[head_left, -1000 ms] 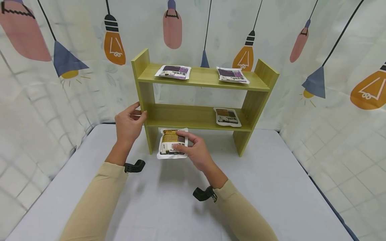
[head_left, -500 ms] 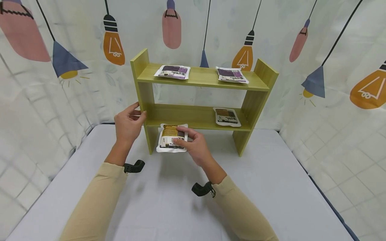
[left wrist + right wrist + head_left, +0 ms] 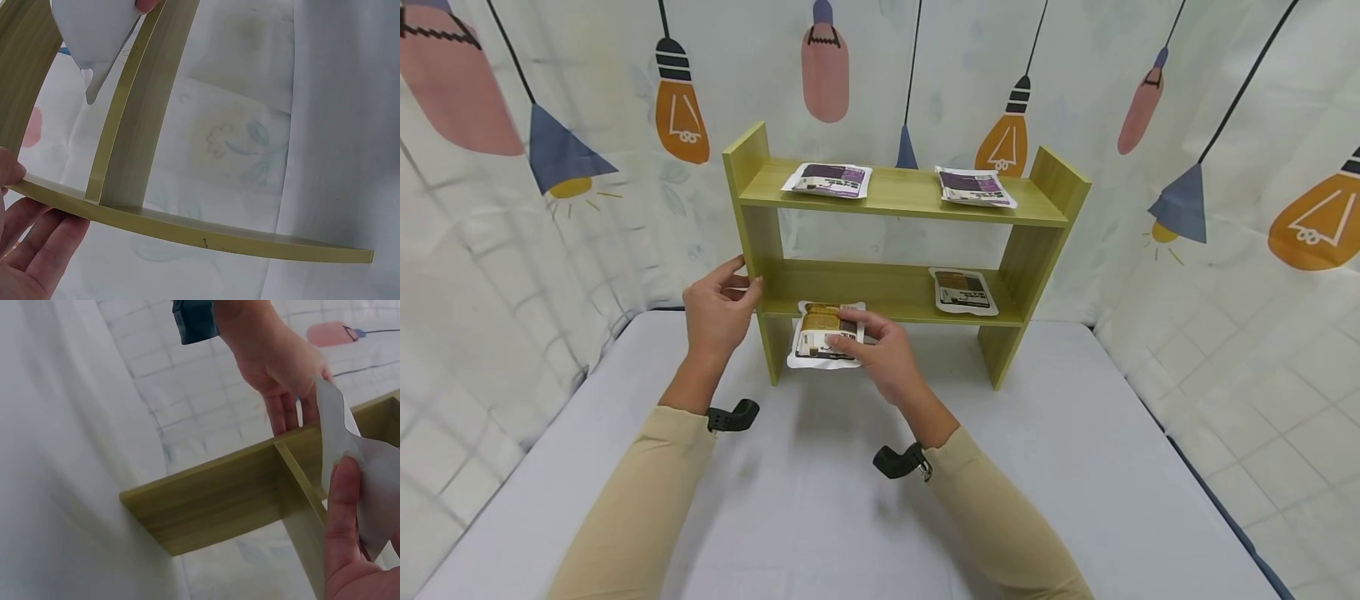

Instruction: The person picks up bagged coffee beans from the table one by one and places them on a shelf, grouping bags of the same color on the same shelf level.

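A two-tier green wooden shelf (image 3: 850, 290) stands on the table. My left hand (image 3: 718, 312) grips its left side panel (image 3: 225, 240), thumb on the inner side and fingers outside, as the left wrist view shows. In my right hand (image 3: 891, 362) is a white-edged food pouch (image 3: 822, 343) with a yellow-brown and white label, pinched at its right edge between thumb and fingers. The pouch is held tilted in front of the lower shelf's left part. Its pale, unprinted underside (image 3: 378, 481) shows in the right wrist view.
Another brown-labelled pouch (image 3: 964, 292) lies on the lower shelf at the right. Two purple-labelled pouches, one left (image 3: 829, 181) and one right (image 3: 976, 188), lie on the top shelf. A white cloth covers the table (image 3: 820, 517); a lamp-patterned curtain (image 3: 880, 75) hangs behind.
My right hand has raised the pouch slightly toward the lower shelf's front edge, and the pouch now tilts flatter. The left hand stays on the side panel.
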`<action>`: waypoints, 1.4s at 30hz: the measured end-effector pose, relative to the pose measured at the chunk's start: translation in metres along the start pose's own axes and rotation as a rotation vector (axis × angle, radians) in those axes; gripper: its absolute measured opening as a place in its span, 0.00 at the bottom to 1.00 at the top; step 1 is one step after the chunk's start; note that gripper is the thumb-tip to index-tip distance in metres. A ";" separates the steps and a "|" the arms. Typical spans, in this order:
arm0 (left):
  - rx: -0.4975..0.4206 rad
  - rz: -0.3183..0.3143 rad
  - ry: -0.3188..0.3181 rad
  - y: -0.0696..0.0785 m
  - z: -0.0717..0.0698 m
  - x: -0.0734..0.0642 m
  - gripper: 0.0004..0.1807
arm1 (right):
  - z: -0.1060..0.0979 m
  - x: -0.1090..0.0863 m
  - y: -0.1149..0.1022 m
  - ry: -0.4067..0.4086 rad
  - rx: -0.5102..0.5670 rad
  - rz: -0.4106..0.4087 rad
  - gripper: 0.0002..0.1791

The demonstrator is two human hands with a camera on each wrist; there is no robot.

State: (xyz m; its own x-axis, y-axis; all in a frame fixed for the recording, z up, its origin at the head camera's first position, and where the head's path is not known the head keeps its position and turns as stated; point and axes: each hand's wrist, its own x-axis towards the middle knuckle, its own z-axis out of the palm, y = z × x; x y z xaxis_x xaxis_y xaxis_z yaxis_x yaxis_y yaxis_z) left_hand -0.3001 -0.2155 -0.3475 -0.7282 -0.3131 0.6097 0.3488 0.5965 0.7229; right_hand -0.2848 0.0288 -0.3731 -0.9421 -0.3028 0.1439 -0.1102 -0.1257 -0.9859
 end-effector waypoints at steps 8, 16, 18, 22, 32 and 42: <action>0.002 0.002 0.002 0.000 0.000 -0.001 0.23 | -0.001 0.004 0.000 -0.013 0.012 0.002 0.27; 0.004 0.001 0.004 0.000 0.000 0.000 0.23 | -0.002 0.003 -0.004 -0.045 0.004 0.011 0.30; 0.003 0.002 0.005 0.000 0.000 -0.001 0.23 | -0.003 0.003 -0.005 -0.052 -0.002 0.018 0.32; 0.003 -0.003 0.002 0.001 0.000 -0.001 0.23 | -0.003 0.002 -0.006 -0.077 -0.012 0.017 0.35; 0.009 -0.010 -0.003 0.002 -0.001 0.000 0.23 | -0.005 0.002 -0.007 -0.176 0.007 0.002 0.46; -0.004 -0.002 0.002 0.000 0.000 0.000 0.23 | -0.003 0.001 -0.010 -0.162 -0.055 0.011 0.46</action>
State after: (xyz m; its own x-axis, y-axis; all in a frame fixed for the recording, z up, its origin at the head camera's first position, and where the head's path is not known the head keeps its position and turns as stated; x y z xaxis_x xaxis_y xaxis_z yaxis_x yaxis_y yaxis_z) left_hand -0.2999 -0.2155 -0.3477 -0.7274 -0.3156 0.6093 0.3499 0.5932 0.7250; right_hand -0.2854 0.0331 -0.3639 -0.8804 -0.4528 0.1409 -0.1219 -0.0711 -0.9900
